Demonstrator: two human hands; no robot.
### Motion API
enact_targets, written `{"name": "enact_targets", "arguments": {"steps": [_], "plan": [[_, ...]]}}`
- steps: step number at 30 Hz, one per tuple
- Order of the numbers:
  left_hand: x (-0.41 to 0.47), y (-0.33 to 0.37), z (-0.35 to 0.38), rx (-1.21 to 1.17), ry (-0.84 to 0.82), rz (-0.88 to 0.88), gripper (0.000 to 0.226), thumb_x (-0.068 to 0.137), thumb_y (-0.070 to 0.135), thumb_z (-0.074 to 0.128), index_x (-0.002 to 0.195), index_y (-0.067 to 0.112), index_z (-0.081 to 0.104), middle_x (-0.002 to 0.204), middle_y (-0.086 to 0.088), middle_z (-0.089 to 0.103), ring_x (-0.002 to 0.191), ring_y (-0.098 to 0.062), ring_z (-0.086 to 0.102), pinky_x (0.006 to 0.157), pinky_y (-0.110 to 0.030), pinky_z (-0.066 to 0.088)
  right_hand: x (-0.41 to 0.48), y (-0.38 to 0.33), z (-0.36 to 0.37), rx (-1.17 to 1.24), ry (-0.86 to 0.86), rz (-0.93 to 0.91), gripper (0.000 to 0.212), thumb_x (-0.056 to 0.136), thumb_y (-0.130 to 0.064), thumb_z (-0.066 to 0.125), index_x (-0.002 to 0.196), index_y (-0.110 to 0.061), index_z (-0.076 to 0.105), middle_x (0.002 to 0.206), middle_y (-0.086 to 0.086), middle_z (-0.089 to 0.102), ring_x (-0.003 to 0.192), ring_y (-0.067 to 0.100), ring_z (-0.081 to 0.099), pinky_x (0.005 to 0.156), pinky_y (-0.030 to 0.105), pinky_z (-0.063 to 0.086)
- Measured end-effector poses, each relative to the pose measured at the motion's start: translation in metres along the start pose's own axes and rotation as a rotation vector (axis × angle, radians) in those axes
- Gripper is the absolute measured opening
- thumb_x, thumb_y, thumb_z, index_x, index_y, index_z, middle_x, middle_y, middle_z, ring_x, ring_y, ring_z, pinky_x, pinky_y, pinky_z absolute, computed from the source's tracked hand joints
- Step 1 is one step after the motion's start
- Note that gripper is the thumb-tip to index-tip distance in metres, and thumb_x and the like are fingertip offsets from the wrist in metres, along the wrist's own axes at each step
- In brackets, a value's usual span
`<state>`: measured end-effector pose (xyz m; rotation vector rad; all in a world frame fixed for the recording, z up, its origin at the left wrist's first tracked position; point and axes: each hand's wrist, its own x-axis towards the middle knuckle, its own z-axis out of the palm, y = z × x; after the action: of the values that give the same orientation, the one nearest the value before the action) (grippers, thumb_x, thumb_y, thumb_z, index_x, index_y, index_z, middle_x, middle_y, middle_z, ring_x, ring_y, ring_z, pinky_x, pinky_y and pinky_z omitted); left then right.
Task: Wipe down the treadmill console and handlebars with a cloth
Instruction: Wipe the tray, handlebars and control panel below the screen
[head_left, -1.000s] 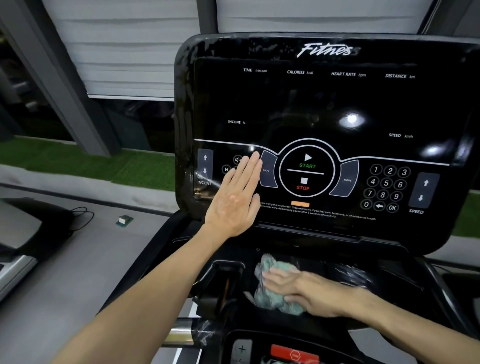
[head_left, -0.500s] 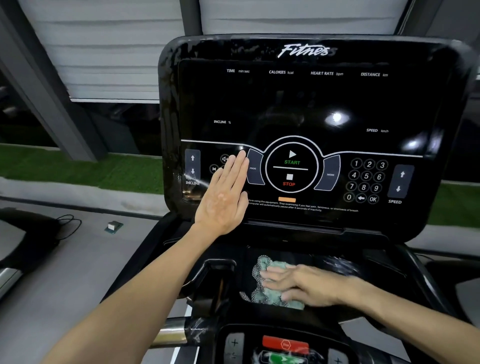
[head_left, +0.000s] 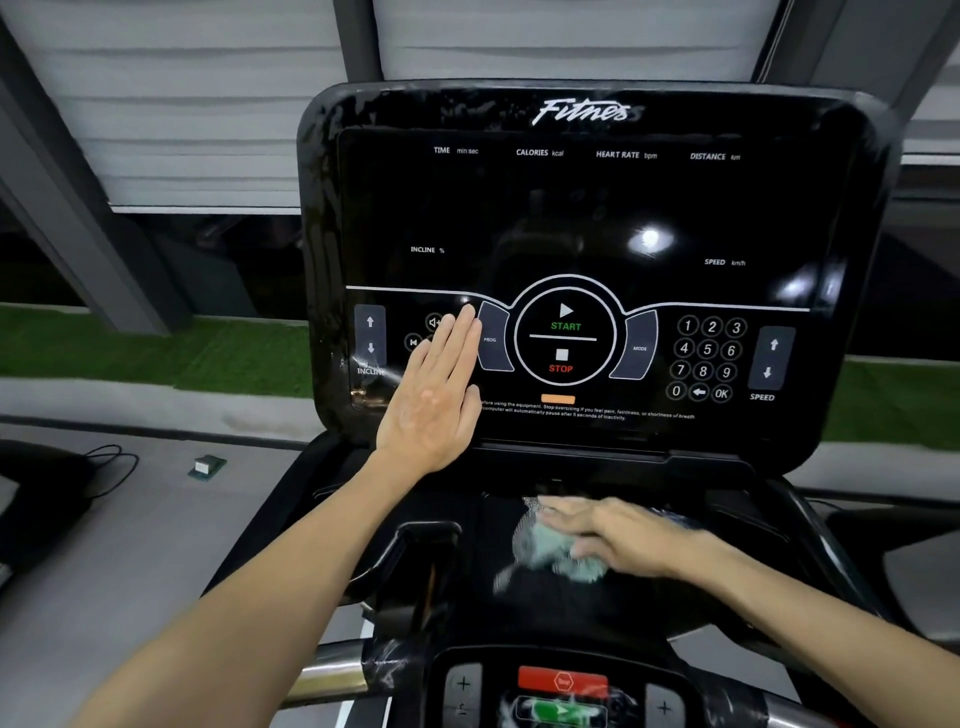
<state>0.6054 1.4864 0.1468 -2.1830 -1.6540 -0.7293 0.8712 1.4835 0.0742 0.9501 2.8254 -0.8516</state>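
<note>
1. The left hand (head_left: 431, 400) lies flat on the lower left corner of the console (head_left: 571, 208), fingers straight and together, between the INCLINE arrows and the PROG key; it holds nothing.
2. The cloth (head_left: 550, 556), pale green and bunched (too blurred to show a long axis), sits on the dark shelf (head_left: 727, 561) under the console's bottom edge, just left of centre; it pokes out past the fingertips on their left.
3. The right hand (head_left: 618, 540) presses it down with fingers straight, close together and pointing left; this is the nearer hand, and the next stroke is likely its own.
4. Against half a second earlier, hand and cloth have slid right and back toward the console's base; the left hand has not shifted; the handlebar (head_left: 327, 675) at the bottom edge looks still unwiped.
</note>
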Motion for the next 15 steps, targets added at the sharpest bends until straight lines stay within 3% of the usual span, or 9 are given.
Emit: {"name": "enact_targets", "arguments": {"steps": [3, 6, 8, 12, 15], "plan": [[0.0, 0.0, 0.001, -0.002, 0.007, 0.007, 0.067, 0.094, 0.016, 0.04, 0.155, 0.004, 0.014, 0.164, -0.008, 0.006, 0.151, -0.018, -0.001, 0.122, -0.035, 0.01, -0.005, -0.003, 0.01, -0.032, 0.064, 0.019, 0.051, 0.098, -0.013, 0.052, 0.146, -0.025, 0.037, 0.154, -0.014, 0.017, 0.144, 0.001, 0.011, 0.116, 0.014, 0.005], [0.0, 0.001, 0.002, -0.001, 0.016, 0.008, 0.067, 0.094, 0.017, 0.04, 0.154, 0.003, 0.014, 0.164, -0.009, 0.007, 0.151, -0.02, 0.003, 0.122, -0.038, 0.016, -0.028, -0.005, 0.023, 0.139, -0.091, -0.025, 0.044, 0.096, -0.006, 0.053, 0.137, -0.022, 0.051, 0.149, -0.021, 0.024, 0.139, -0.012, 0.011, 0.112, 0.007, 0.006], [-0.001, 0.001, 0.001, 0.0, 0.016, 0.008, 0.066, 0.095, 0.019, 0.037, 0.154, 0.004, 0.014, 0.164, -0.01, 0.008, 0.151, -0.022, 0.005, 0.121, -0.04, 0.019, -0.028, -0.005, 0.015, 0.168, -0.134, -0.034, 0.04, 0.094, -0.006, 0.056, 0.132, -0.019, 0.058, 0.145, -0.023, 0.03, 0.139, -0.01, 0.016, 0.114, 0.011, 0.012], [-0.001, 0.0, 0.002, 0.016, 0.007, 0.019, 0.064, 0.096, 0.021, 0.034, 0.154, 0.003, 0.014, 0.163, -0.011, 0.008, 0.151, -0.022, 0.007, 0.121, -0.04, 0.019, -0.006, 0.005, -0.007, -0.012, 0.042, 0.073, 0.046, 0.096, -0.014, 0.056, 0.14, -0.025, 0.048, 0.151, -0.018, 0.024, 0.14, -0.001, 0.02, 0.117, 0.021, 0.019], [0.0, 0.001, 0.0, 0.037, 0.003, 0.025, 0.063, 0.097, 0.023, 0.034, 0.154, 0.002, 0.015, 0.163, -0.012, 0.009, 0.151, -0.024, 0.01, 0.121, -0.039, 0.019, -0.013, -0.004, 0.009, -0.034, 0.011, 0.068, 0.051, 0.097, -0.013, 0.053, 0.145, -0.024, 0.04, 0.155, -0.014, 0.017, 0.145, 0.003, 0.01, 0.119, 0.023, 0.009]]}}
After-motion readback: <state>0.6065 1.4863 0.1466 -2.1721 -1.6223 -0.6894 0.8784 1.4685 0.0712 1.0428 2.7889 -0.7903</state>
